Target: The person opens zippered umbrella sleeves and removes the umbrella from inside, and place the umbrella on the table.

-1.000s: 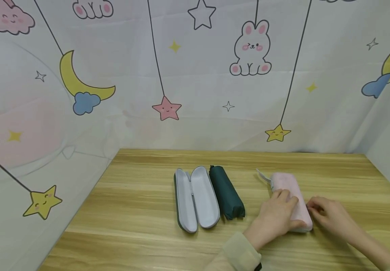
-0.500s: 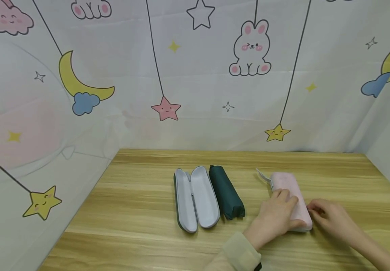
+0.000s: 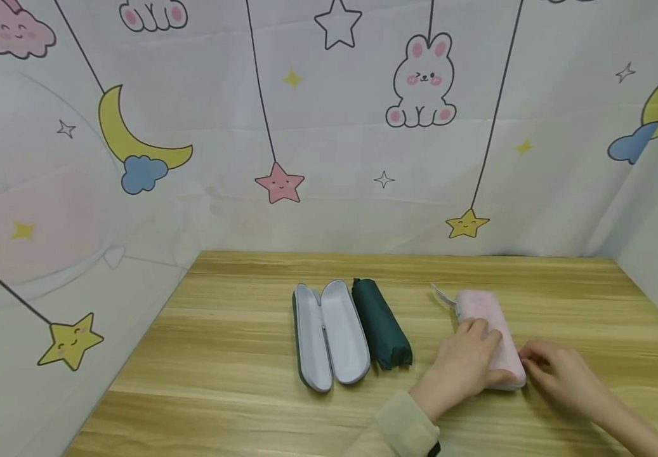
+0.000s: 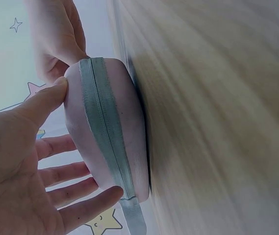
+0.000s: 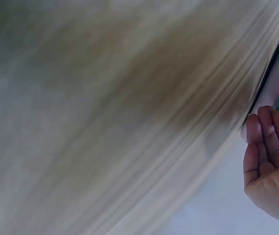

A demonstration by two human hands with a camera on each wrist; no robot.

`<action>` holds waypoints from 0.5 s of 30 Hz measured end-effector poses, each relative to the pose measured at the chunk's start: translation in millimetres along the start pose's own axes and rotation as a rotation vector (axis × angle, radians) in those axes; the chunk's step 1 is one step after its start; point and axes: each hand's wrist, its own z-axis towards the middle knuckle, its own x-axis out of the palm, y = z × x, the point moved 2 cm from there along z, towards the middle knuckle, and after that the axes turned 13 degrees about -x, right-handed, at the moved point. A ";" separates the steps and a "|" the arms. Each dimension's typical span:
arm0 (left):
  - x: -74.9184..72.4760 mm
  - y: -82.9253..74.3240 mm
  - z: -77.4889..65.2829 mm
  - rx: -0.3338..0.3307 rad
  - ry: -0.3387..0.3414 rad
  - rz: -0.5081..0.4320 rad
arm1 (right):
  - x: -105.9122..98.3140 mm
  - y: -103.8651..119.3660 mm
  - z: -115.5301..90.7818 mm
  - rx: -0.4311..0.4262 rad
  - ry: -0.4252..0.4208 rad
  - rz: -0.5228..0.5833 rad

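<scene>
A pink zip case lies on the table, with a grey loop strap at its far end. My left hand rests across its top, fingers spread and thumb by the near end. In the left wrist view the grey zipper on the facing side is closed. Against the case's right edge, my right hand pinches with thumb and forefinger at the zipper; the pull itself is hidden. The right wrist view shows this hand with its fingers curled beside the case.
Left of the hands, a dark green rolled bundle, like a folded umbrella, lies beside an opened dark green case with a grey inside. A printed cloth hangs behind the wooden table.
The right hand has slid slightly toward the near end along the pink case's right edge. The left hand and the case keep their place.
</scene>
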 end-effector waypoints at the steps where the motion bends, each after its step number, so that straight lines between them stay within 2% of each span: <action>1: 0.2 -0.1 0.2 0.001 0.000 0.002 | 0.0 0.2 -0.2 0.001 0.004 0.000; 11: 0.7 -0.4 0.6 -0.003 0.004 0.017 | 0.6 2.2 -3.6 -0.043 -0.025 0.016; 15: 0.4 -0.7 0.1 -0.005 0.001 0.014 | 0.4 3.1 -5.4 -0.034 -0.021 0.017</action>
